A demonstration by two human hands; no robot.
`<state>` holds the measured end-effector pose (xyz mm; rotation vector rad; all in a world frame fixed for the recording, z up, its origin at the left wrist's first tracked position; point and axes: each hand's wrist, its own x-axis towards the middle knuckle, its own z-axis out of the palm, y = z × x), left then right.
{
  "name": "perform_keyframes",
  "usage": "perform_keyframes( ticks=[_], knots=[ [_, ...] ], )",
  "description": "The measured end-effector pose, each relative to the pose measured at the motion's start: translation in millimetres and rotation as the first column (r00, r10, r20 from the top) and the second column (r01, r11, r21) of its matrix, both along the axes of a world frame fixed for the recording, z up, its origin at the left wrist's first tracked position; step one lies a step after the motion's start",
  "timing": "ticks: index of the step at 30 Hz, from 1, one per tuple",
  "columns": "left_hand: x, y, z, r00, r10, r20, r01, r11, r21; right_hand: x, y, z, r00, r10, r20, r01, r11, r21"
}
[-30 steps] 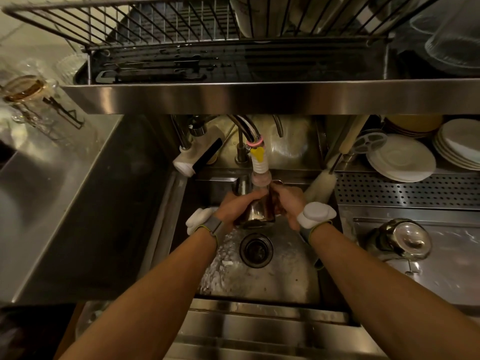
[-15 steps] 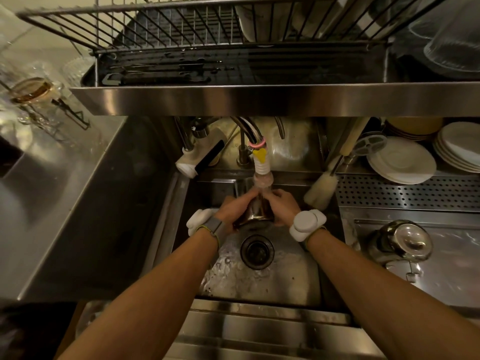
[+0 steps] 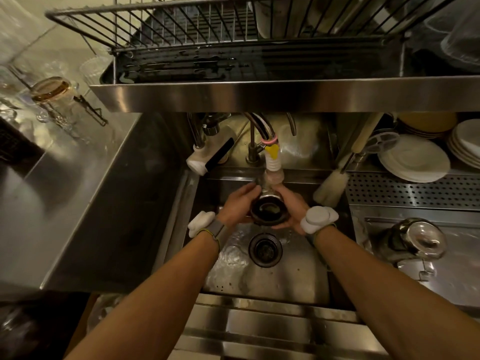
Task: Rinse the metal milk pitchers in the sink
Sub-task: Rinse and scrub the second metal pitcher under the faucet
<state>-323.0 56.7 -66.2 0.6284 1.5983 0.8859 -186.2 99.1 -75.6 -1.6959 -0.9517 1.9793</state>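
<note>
A metal milk pitcher (image 3: 269,211) is held over the sink (image 3: 293,279), right under the white ribbed tap nozzle (image 3: 272,162). Its round end faces me, dark inside. My left hand (image 3: 240,205) grips its left side and my right hand (image 3: 291,206) cups its right side and underside. Both wrists carry white sensor pads. Water wets the sink floor around the round drain (image 3: 265,249).
A second shiny metal vessel (image 3: 415,239) lies on the counter at the right. A bottle brush (image 3: 331,189) leans at the sink's back right. White plates (image 3: 414,162) stack behind a perforated drain tray. A steel shelf with a wire rack (image 3: 259,94) overhangs the sink. Glassware stands far left.
The pitcher has tipped toward me, so its round dark end now faces the camera. Both hands have stayed round it under the tap.
</note>
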Motion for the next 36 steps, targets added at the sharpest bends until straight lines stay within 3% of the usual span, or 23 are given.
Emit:
perform_keyframes(
  ticks=[4,9,14,21,25,30,32,36],
  knots=[
    [1.3,3.9,3.4,0.999,0.016,-0.028,-0.017,0.999,-0.033,0.7,2.8,1.5,1.000,0.015,0.003,-0.015,0.998,0.059],
    [0.9,8.9,-1.6,0.998,0.053,0.019,-0.050,0.990,-0.132,7.5,-7.8,0.6,0.994,0.077,0.075,-0.094,0.963,0.251],
    [4.5,6.5,1.4,0.992,0.055,0.114,-0.033,0.981,-0.190,13.3,-9.4,-7.0,0.947,0.197,0.254,-0.306,0.796,0.522],
    [4.6,5.8,5.1,0.994,0.020,0.103,0.002,0.978,-0.209,8.8,-8.0,-6.0,0.860,0.174,0.480,-0.451,0.701,0.553],
    [-3.4,-4.0,6.7,0.994,-0.105,0.005,0.102,0.959,-0.264,16.2,-5.9,-5.2,0.812,0.178,0.557,-0.521,0.650,0.553],
    [-18.0,-7.9,10.4,0.970,-0.051,-0.239,0.000,0.978,-0.208,11.5,-3.2,-1.6,0.897,0.117,0.427,-0.369,0.730,0.576],
    [-26.5,-8.9,6.6,0.943,-0.043,-0.329,-0.013,0.986,-0.165,5.3,-4.4,0.7,0.899,0.171,0.402,-0.391,0.726,0.565],
    [-38.0,-16.7,-3.6,0.915,-0.077,-0.396,0.024,0.990,-0.138,21.1,-2.8,-5.6,0.927,0.122,0.354,-0.306,0.791,0.529]
  ],
)
